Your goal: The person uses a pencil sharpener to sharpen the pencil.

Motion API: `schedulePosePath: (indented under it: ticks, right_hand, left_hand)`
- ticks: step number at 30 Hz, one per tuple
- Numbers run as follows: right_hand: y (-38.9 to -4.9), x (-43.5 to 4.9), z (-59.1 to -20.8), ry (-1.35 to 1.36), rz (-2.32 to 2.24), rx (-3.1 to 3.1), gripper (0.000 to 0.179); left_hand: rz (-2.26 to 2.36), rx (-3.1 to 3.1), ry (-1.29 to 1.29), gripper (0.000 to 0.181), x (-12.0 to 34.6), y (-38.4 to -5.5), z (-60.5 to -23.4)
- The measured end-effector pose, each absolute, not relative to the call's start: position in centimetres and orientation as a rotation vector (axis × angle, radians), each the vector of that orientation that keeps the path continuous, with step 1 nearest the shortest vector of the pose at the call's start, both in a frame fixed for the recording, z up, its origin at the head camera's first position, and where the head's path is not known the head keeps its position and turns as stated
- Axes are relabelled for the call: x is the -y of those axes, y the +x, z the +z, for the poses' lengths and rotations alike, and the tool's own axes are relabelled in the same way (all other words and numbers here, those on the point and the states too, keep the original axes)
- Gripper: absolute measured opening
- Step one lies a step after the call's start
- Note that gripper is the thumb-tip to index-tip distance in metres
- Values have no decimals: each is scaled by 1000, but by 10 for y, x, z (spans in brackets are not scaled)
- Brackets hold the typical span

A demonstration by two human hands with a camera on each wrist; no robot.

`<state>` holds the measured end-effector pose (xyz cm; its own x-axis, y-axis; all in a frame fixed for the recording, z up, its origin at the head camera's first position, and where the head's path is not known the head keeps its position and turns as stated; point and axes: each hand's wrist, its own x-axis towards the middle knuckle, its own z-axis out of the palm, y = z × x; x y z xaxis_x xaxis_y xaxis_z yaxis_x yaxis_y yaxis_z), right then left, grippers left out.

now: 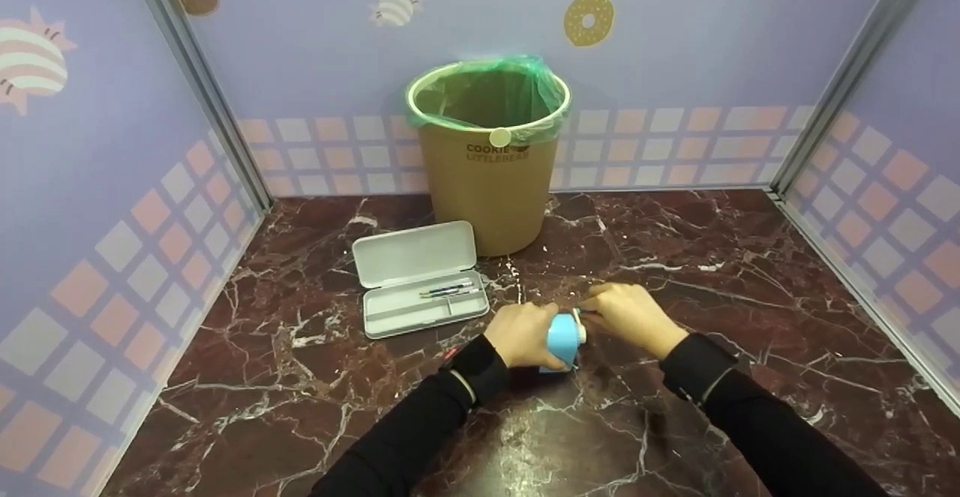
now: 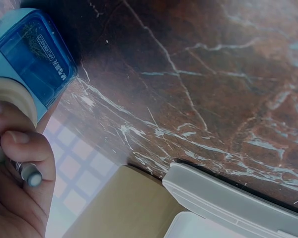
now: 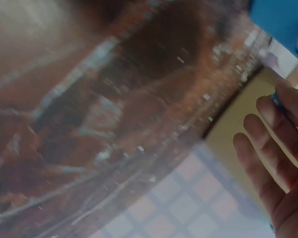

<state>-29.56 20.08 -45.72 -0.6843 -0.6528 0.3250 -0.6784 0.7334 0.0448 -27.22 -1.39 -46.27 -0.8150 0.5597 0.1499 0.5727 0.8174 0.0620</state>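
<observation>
A light blue pencil sharpener (image 1: 562, 341) lies low over the table, gripped around its body by my left hand (image 1: 521, 333). Its see-through blue shavings drawer (image 2: 37, 54) shows in the left wrist view. Between the curled left fingers pokes the end of a pencil (image 2: 31, 175); its other end is hidden toward the sharpener's cream-coloured front. On the sharpener's right side, my right hand (image 1: 630, 317) pinches the crank's small blue knob (image 3: 276, 99) between thumb and index finger. The other right fingers are loosely extended.
An open grey pencil case (image 1: 401, 323) lies left of the hands with a few pencils (image 1: 448, 290) in it. Behind it stands a tan waste bin (image 1: 487, 201) lined with a green bag. Patterned wall panels (image 1: 675, 77) enclose the dark marbled table (image 1: 247, 407).
</observation>
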Motion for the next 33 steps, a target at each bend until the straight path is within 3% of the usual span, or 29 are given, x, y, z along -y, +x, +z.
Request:
schedulePosePath:
  ticks: [19,33]
  right_hand:
    - [-265,-206,-486,1179,151,2577,11]
    - [-231,-212,-455,1339,106,2510,14]
  left_hand:
    - [-157,2893,-901,70,13,-272,-458]
    - [-158,2892,-861,67,14,-270,-459]
